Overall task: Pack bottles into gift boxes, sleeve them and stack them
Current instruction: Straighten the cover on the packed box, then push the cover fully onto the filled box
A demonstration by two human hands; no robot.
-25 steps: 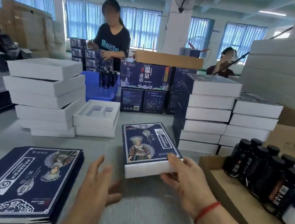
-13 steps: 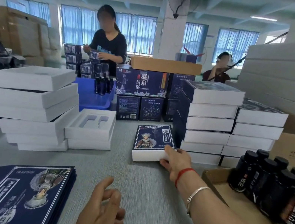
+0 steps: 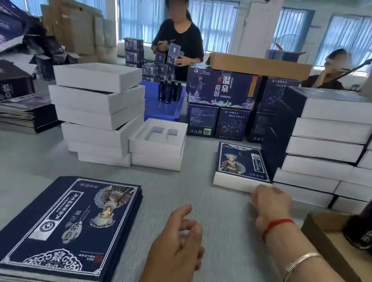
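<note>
Grey packing table, busy workshop: the navy-sleeved white gift box has been pushed across to the foot of the tall stack of finished boxes; the right hand apparently touches its near corner, fingers curled, while the left hand hovers loosely curled and empty.

"温泉" and "苗浴" on navy carton
</note>
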